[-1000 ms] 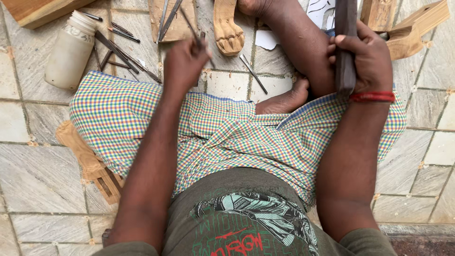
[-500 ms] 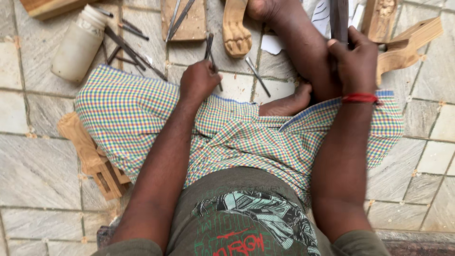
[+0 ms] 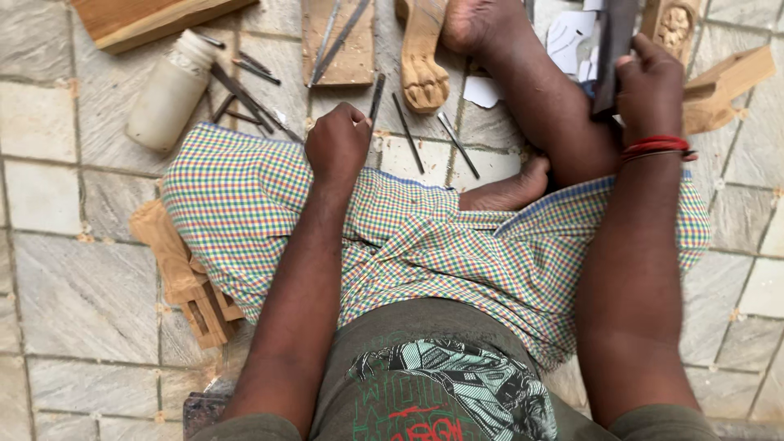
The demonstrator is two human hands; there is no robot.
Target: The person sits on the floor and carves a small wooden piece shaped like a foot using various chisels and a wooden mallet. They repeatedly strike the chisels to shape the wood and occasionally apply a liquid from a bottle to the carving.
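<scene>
Over the checked cloth (image 3: 245,204), left hand (image 3: 336,145) fisted on a chisel (image 3: 376,88), right hand (image 3: 651,90) gripping a dark block (image 3: 614,41)

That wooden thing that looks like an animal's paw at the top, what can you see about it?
The carved wooden paw is pale, unpainted wood, shaped like a furniture leg that ends in a clawed foot with cut toe grooves. It lies flat on the tiled floor, toes pointing toward the person, its upper end running out of the picture. A bare foot lies right beside it and seems to touch it. Thin metal chisels lie just below it. Neither hand touches it.
</scene>
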